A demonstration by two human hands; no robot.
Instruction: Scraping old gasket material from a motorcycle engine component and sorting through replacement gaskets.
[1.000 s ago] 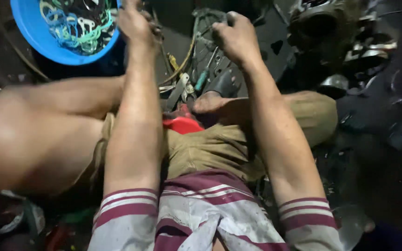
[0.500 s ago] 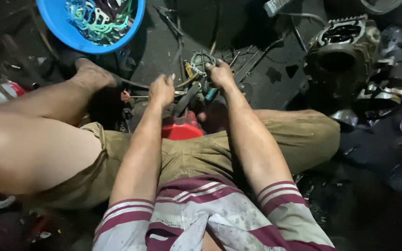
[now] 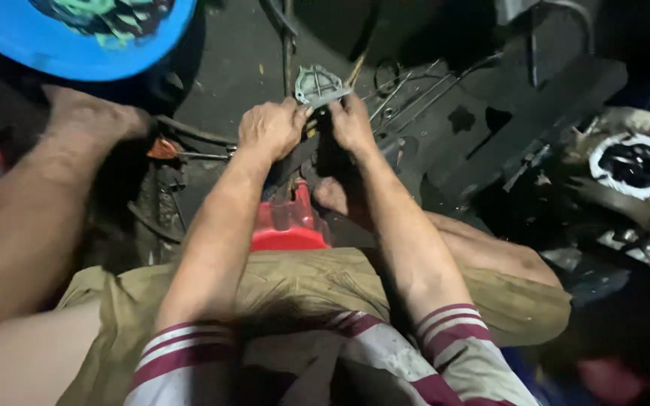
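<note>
Gripping a small grey metal cover plate [image 3: 317, 84] between both hands, the person holds it just above the dark floor [image 3: 242, 68]. Left hand [image 3: 271, 128] curls at the plate's 7 o'clock edge; right hand [image 3: 351, 124] pinches its 5 o'clock edge, probably steadying it for inspection. Blue basin [image 3: 77, 53] sits at 10 o'clock, engine casing [image 3: 637, 169] at 3 o'clock, red stool [image 3: 289, 225] beneath.

I count two hands, left hand [image 3: 271, 128] and right hand [image 3: 351, 124], one grey metal cover [image 3: 317, 84], one blue basin [image 3: 77, 45], one red stool [image 3: 289, 225], one engine block [image 3: 633, 177].
</note>
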